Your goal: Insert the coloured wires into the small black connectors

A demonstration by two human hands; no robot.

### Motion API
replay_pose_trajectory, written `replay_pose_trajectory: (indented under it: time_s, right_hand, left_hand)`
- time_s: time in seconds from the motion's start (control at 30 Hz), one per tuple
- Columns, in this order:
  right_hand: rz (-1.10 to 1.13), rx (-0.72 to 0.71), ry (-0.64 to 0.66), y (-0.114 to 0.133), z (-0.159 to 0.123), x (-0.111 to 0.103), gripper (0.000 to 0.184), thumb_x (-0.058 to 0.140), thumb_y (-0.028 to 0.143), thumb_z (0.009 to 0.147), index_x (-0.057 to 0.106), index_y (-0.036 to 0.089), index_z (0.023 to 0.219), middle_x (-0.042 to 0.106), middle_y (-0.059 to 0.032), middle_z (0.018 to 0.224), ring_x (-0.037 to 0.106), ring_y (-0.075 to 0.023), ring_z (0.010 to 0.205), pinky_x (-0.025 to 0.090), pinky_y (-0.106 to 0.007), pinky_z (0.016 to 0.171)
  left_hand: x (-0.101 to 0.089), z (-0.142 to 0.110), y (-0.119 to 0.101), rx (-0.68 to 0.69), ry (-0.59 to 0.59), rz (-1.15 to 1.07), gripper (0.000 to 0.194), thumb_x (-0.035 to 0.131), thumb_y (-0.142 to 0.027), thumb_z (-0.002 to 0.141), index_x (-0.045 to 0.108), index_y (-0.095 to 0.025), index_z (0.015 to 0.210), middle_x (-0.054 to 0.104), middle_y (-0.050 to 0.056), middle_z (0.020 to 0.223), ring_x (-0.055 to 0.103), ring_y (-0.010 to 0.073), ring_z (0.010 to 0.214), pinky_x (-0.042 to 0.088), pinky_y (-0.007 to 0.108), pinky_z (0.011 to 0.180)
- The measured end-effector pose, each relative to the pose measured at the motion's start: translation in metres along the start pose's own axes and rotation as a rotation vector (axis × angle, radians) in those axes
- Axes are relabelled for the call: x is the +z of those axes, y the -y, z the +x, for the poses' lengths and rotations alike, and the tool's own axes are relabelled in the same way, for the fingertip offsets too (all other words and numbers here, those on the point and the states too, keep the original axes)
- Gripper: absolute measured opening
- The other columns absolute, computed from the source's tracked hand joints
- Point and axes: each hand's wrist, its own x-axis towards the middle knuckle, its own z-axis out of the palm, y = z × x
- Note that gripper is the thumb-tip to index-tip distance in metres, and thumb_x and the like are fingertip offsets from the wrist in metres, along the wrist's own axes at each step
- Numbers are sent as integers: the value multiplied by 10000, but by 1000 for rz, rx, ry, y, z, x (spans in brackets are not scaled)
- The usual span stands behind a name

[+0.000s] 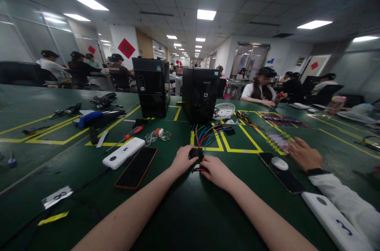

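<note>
Tower case point(199, 94) glossy black; cap point(279, 163) smooth white.

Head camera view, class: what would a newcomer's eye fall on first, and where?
Probably the left tower and right tower, both black, upright on the green table. Next, the coloured wires fanning out beyond the black part at the person's left hand and right hand. Farther back, a red diamond on a white pillar.

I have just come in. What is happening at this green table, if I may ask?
A person's left hand holds a small black part, with the right hand close against it. Coloured wires fan out just beyond. What the part is, I cannot tell. Farther back stands a pair of black computer cases. At the right, another person's hand is near a phone.
</note>
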Motion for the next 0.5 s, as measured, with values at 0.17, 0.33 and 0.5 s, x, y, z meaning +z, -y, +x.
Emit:
replay_pose_trajectory:
  time_s: [0.17, 0.33, 0.5]
  right_hand:
    - [-60, 73, -11, 0, 2, 2, 168, 568, 132, 760, 631, 194, 903, 604, -78, 959, 575, -204, 873, 432, -307, 740]
    - [-154, 116, 44, 7, 2, 3, 198, 516, 76, 753, 644, 174, 868, 609, -100, 935, 589, -218, 805, 430, -330, 696]
    - [-139, 115, 61, 7, 1, 5, 227, 482, 51, 737, 637, 173, 849, 610, -100, 929, 585, -202, 803, 433, -310, 707]
  left_hand:
    - [-1, 0, -1, 32, 14, -3, 345, 658, -258, 739, 569, -210, 1068, 620, 64, 1093, 540, 251, 1069, 325, 438, 1005]
    - [-3, -3, -4, 89, 68, -7, 362, 656, -271, 747, 561, -216, 1092, 611, 67, 1132, 531, 249, 1093, 280, 449, 1036]
    - [-2, -3, -2, 94, 65, 12, 353, 662, -278, 742, 570, -210, 1075, 617, 63, 1118, 540, 244, 1071, 304, 432, 1019]
